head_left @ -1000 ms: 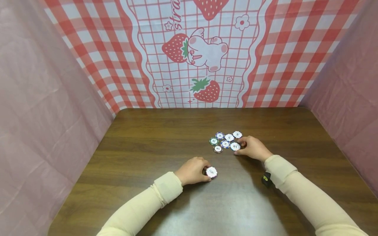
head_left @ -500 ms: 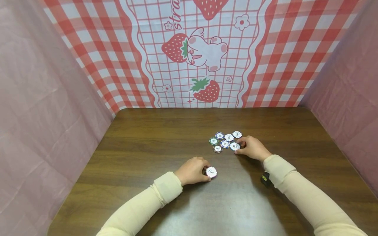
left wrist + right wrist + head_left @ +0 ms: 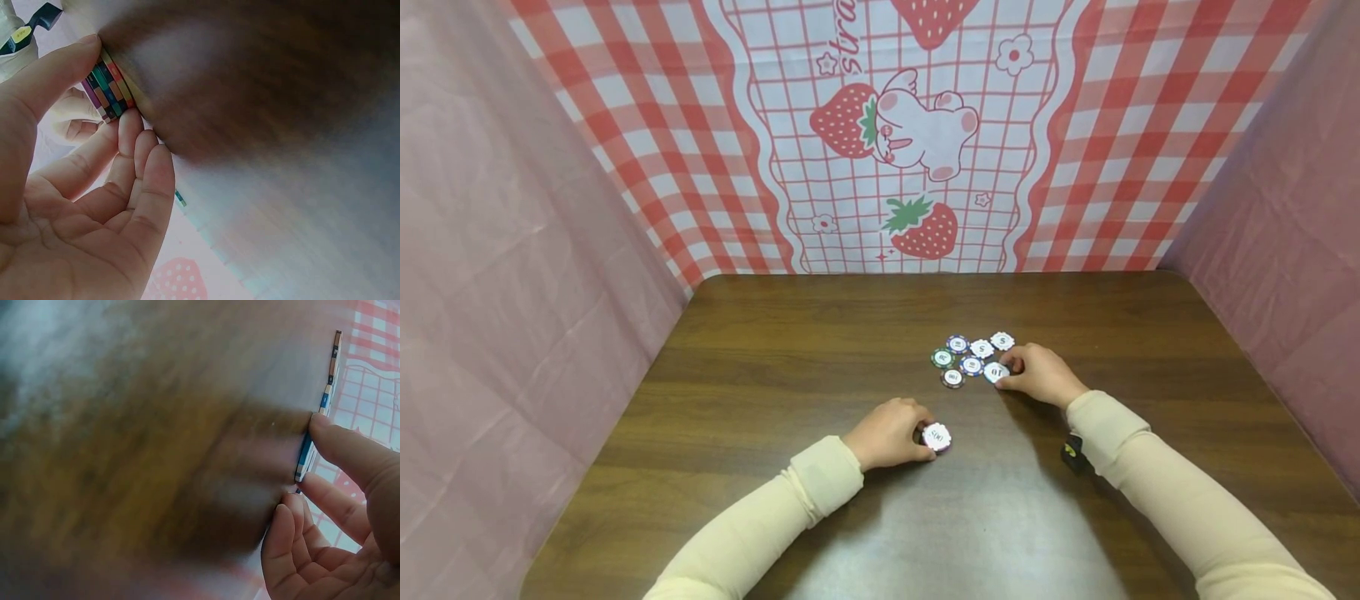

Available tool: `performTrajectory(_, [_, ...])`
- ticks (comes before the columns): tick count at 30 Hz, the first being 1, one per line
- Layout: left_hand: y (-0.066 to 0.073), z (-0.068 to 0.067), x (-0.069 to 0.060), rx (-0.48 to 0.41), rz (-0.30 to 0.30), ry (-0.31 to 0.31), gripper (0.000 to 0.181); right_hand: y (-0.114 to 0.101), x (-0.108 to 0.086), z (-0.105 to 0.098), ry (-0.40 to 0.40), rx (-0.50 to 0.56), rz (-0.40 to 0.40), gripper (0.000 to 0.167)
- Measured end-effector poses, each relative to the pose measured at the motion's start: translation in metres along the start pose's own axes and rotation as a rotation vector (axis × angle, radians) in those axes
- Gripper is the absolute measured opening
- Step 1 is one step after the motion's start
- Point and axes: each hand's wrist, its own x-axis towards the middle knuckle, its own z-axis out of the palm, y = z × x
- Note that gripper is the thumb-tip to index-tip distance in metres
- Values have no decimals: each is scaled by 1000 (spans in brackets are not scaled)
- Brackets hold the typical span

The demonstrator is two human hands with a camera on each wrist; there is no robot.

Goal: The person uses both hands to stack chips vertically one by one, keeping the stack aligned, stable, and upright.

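Between thumb and fingers, my left hand grips a short stack of poker chips at the table's middle. A white chip marked 500 tops it; the left wrist view shows several colored edges in the stack. Farther back and right, my right hand pinches a white poker chip marked 10 by its edge, flat on the table. Its blue rim shows in the right wrist view. Beside it lie two white 5 chips, two blue-rimmed chips, a green-rimmed chip and a dark-rimmed 100 chip.
The brown wooden table carries everything. A strawberry-print checked cloth hangs behind its far edge, and pink curtains close off both sides. A small black device sits under the right wrist.
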Motion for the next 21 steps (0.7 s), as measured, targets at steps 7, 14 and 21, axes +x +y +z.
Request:
performTrajectory(7, [0, -1, 0, 2, -3, 0, 38, -1, 1, 0, 6, -17, -19, 25])
performTrajectory(14, [-1, 0, 0, 5, -1, 2, 37, -2, 1, -1, 3, -45, -43, 23])
performTrajectory(21, [0, -1, 0, 6, -8, -2, 38, 0, -2, 0, 1, -49, -42, 24])
